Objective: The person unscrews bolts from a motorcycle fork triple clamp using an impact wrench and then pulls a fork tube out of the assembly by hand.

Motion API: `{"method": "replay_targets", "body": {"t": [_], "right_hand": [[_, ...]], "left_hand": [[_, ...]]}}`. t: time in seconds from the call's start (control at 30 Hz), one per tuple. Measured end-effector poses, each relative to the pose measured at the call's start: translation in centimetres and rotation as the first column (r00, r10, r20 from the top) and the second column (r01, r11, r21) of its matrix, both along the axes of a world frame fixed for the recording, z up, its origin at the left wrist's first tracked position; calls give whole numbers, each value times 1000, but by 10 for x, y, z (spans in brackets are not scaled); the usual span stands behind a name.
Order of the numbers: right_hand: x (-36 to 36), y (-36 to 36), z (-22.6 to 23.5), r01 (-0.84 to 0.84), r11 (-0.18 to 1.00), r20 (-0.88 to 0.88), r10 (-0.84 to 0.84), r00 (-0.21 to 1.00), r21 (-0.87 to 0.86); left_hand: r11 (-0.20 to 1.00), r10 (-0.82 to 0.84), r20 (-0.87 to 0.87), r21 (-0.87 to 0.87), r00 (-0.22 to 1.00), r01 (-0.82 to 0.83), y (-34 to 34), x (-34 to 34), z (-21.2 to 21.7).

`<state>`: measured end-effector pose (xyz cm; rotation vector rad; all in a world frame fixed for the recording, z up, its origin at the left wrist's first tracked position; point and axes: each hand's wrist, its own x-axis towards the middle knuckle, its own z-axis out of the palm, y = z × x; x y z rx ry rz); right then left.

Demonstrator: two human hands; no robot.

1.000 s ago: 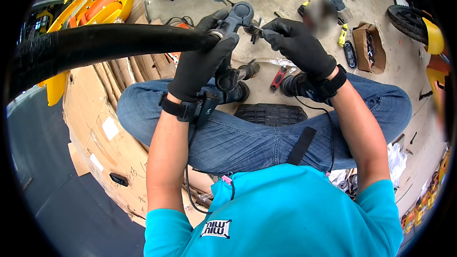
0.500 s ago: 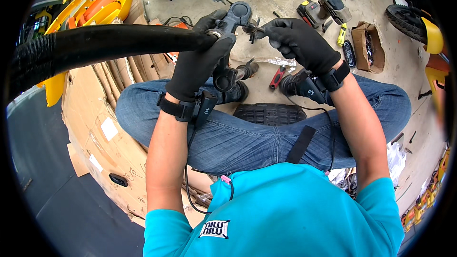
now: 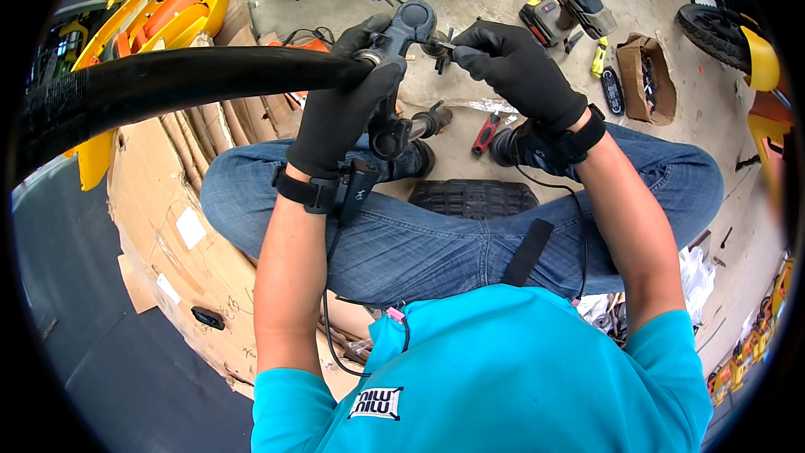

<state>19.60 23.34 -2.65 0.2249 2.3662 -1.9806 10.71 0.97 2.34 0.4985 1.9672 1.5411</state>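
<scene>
Up at twelve o'clock, the left hand [image 3: 344, 105] wraps closed around the dark bracket [image 3: 417, 18], a black tube [image 3: 193, 75] reaching toward nine, while the right hand [image 3: 528, 71] pinches a thin metal rod [image 3: 444, 44] beside it.

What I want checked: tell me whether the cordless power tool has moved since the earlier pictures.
No. Relative to the open cardboard box, the cordless power tool keeps its place, up and left in the picture; only the view shifted slightly.
</scene>
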Motion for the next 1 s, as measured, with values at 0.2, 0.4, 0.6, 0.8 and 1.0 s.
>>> {"method": "replay_targets", "body": {"t": [0.2, 0.4, 0.6, 0.8, 1.0], "right_hand": [[1, -5, 8, 9, 993, 11, -11, 1000, 116], [1, -5, 4, 18, 1000, 45, -18, 999, -10], [1, 1, 11, 0, 974, 207, 48, 977, -225], [1, 3, 12, 5, 948, 253, 80, 964, -318], [1, 3, 12, -70, 965, 224, 129, 966, -254]], "left_hand": [[1000, 12, -10, 16, 1000, -11, -1, 0, -2], [1000, 17, 14, 7, 1000, -17, -2, -1, -3], [999, 38, 15, 16, 999, -38, 0, 1, 0], [999, 39, 10, 23, 999, -39, -2, 0, -3], [999, 42, 16, 5, 999, -42, 0, 1, 0]]}}
